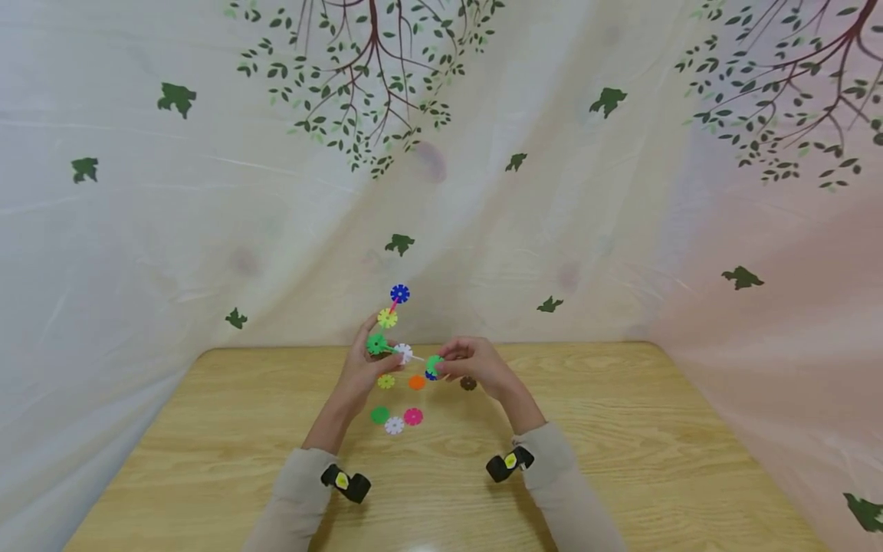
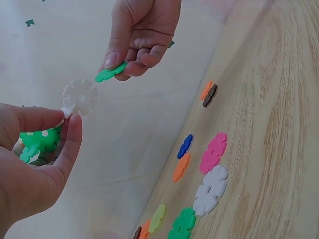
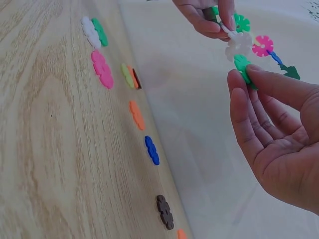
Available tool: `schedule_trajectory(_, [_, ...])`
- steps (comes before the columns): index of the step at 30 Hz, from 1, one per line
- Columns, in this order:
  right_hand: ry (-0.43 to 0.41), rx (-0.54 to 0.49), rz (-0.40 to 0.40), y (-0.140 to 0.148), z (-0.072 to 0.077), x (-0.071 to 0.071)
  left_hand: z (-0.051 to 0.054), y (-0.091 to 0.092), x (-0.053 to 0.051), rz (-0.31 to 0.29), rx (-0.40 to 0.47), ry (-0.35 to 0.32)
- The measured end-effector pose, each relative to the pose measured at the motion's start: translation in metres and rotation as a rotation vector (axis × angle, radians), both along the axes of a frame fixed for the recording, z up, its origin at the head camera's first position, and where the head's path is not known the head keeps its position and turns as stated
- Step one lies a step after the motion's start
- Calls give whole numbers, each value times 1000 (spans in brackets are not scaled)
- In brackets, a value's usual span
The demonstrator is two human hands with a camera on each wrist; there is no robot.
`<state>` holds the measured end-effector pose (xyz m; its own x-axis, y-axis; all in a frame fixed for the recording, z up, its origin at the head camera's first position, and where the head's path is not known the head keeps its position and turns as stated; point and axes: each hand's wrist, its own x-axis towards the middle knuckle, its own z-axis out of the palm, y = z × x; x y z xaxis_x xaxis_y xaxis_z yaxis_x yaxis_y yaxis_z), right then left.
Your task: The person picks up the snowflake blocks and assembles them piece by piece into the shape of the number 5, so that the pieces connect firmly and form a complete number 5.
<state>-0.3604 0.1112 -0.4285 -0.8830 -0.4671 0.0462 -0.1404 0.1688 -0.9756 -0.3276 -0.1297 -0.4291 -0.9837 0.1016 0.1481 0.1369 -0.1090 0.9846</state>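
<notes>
Presently, the right hand (image 1: 483, 366) pinches a green snowflake disc (image 1: 434, 363) between its thumb and fingers, the disc jutting from the fingertips on the side facing the left hand (image 1: 356, 369). That left hand grips a linked chain (image 1: 388, 318) of similar discs, its thumb and fingers closed at a white joint. From this pinch a white end disc (image 2: 79, 97) sticks out toward the green one, just beside it; whether the two touch, I cannot tell. Elsewhere, the chain rises past the left fingers to a blue disc (image 1: 400, 294) at its top.

Both hands are above the desk (image 1: 621, 429), toward its far edge. Beneath them, a loose yellow disc (image 1: 385, 381), an orange disc (image 1: 417, 382) and a brown disc (image 1: 468, 383) lie nearer that edge, while a flat green disc (image 1: 380, 415), a white disc (image 1: 394, 425) and a pink disc (image 1: 413, 416) cluster closer to the near edge.
</notes>
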Motion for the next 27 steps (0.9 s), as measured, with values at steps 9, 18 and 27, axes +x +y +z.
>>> schedule_trajectory(9, [-19,-9,-19,-2,2,1,0,3,-2,-21,-7,13])
schedule_trajectory(18, [-28,-19,-41,-2,3,2,1,7,-3,-53,-35,8])
schedule_trajectory(27, [-4,-40,-68,-6,0,2,1,10,-2,-103,-50,-7])
